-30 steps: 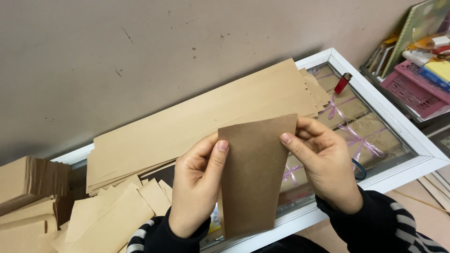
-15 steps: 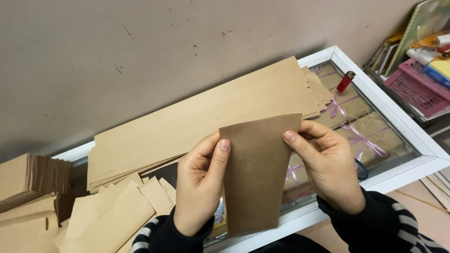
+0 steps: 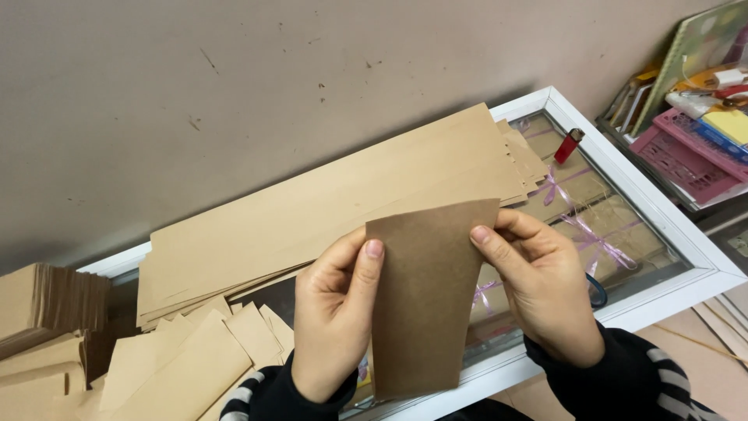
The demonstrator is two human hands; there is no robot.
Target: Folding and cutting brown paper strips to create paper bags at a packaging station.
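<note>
Item, nearest: a brown paper sheet, held upright in front of the body, narrower at the bottom than at the top, its lower edge reaching down over the white frame of a glass-topped case. The sheet is gripped on its left edge by the left hand, thumb laid on the front face and the remaining fingers closed behind it. The upper right edge is pinched by the right hand, thumb on the front, fingers curled behind. Dark sleeves with light stripes are seen at both wrists.

Item, lower left: loose cut paper strips, fanned and overlapping, lying just beside the left wrist.

Item, far left: a thick stack of folded brown paper, edges aligned, standing apart from the strips.

Item, behind the hands: a long pile of large brown sheets, laid slantwise across the glass top, its right end fanned out.

Item, under the glass: tan packets tied with purple ribbon.

Item, on the glass near the far corner: a red lighter, lying close to the end of the long pile without touching it.

Item, far right: a pink plastic basket with books and coloured papers stacked over it.

Item, farthest: a plain grey-brown wall, scuffed in places.
</note>
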